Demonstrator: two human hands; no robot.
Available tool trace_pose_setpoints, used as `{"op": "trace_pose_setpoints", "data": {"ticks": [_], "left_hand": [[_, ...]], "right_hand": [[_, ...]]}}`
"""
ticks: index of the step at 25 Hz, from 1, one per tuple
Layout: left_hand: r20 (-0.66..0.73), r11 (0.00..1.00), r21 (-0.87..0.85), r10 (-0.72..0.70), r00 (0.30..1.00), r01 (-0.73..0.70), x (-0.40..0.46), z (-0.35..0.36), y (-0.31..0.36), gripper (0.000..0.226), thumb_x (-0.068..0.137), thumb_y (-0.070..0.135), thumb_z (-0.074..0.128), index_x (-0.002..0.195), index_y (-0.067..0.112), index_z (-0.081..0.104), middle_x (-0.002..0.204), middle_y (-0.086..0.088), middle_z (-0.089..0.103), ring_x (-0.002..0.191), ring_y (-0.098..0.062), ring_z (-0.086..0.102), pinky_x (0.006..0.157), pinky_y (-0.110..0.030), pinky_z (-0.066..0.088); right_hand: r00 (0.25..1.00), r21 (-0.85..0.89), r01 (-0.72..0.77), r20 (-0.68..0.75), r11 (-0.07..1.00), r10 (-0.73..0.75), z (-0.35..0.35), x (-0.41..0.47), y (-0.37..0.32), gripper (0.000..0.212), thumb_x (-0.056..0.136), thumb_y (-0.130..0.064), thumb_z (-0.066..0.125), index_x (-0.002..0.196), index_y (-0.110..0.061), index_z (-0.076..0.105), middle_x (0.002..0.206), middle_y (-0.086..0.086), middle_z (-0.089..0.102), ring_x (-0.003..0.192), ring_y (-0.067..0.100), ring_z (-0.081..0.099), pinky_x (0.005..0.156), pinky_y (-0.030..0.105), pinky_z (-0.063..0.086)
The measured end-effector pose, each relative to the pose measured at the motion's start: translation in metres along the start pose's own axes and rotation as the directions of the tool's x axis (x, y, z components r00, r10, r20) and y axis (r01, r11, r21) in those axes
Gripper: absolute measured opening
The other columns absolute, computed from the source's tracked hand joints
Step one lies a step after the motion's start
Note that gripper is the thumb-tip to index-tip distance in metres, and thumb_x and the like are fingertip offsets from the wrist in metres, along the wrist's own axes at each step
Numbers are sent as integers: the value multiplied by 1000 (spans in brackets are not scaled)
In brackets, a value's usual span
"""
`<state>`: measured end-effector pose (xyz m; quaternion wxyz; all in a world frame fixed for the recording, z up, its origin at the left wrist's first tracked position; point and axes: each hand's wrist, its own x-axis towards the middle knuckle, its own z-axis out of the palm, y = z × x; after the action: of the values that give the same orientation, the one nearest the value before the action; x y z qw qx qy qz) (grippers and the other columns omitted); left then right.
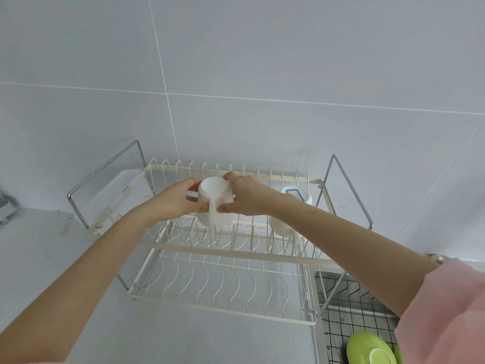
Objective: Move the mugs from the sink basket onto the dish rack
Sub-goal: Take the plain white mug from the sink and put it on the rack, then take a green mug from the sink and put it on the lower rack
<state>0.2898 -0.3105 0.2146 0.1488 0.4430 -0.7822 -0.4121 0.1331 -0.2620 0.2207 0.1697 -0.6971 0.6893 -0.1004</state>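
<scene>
A white mug [214, 198] is upside down over the back row of the cream wire dish rack [225, 249], its handle facing me. My left hand [175, 199] grips its left side and my right hand [246, 197] grips its right side. A second white mug [291, 208], also inverted and bearing a blue mark on its base, rests on the rack's tines to the right. The sink basket [351, 308], a dark wire grid, lies at the lower right.
A green dish [371, 349] lies upside down in the sink basket. Chrome side frames [105, 169] stand at both ends of the rack. Tiled wall rises directly behind. A tap part shows at the far left edge.
</scene>
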Motion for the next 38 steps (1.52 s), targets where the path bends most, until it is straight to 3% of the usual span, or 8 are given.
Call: {"op": "trace_pose_setpoints", "data": {"ticks": [3,8,11,17,26,32,38], "left_hand": [[35,1000,23,-6,999,5,-3,-4,4,55,82,18,64,131,18,41,125,4,51,105,-19,59,83,-24,44],[-49,969,249,5,999,7,-16,-10,15,58,86,28,56,138,19,32,146,-3,39,131,-23,41,105,-33,34],[-113,858,513,104,988,-32,-32,-6,36,57,90,31,49,140,15,28,150,-7,33,137,-24,33,110,-35,27],[-181,658,749,309,934,-73,-71,15,88,52,91,33,43,139,16,30,148,-2,36,135,-22,36,109,-38,30],[-125,636,736,463,877,-231,-110,93,156,55,91,37,40,141,17,26,153,-4,27,141,-19,25,114,-36,22],[-73,640,699,509,858,-320,-117,153,193,55,92,34,41,141,16,26,154,-5,25,141,-19,23,115,-38,22],[-2,658,667,473,881,-351,-113,228,215,56,92,36,40,142,18,23,155,-3,23,143,-18,20,114,-35,20]], "right_hand": [[999,-51,6,33,999,-4,-3,-3,-1,69,84,-31,62,136,-3,27,129,20,51,120,34,46,93,38,41],[999,-136,41,14,990,-40,-19,-25,-5,70,89,-29,54,144,-6,18,145,15,36,133,30,35,105,38,34],[996,-219,69,-48,973,-81,-33,-45,-5,65,91,-30,50,145,-10,19,152,10,27,138,30,30,111,41,29],[977,-252,45,-191,967,-96,-58,-111,9,66,93,-31,46,147,-14,13,156,8,20,143,26,19,117,36,16],[935,-176,-88,-355,981,20,-72,-224,72,64,93,-32,45,147,-16,15,157,7,17,146,22,13,119,34,12],[930,-147,-151,-355,978,90,-73,-273,121,63,93,-32,45,147,-17,16,157,7,18,146,23,13,120,36,12],[940,-126,-208,-300,970,163,-62,-317,184,62,93,-33,44,146,-16,18,156,8,21,145,24,14,120,37,13]]}}
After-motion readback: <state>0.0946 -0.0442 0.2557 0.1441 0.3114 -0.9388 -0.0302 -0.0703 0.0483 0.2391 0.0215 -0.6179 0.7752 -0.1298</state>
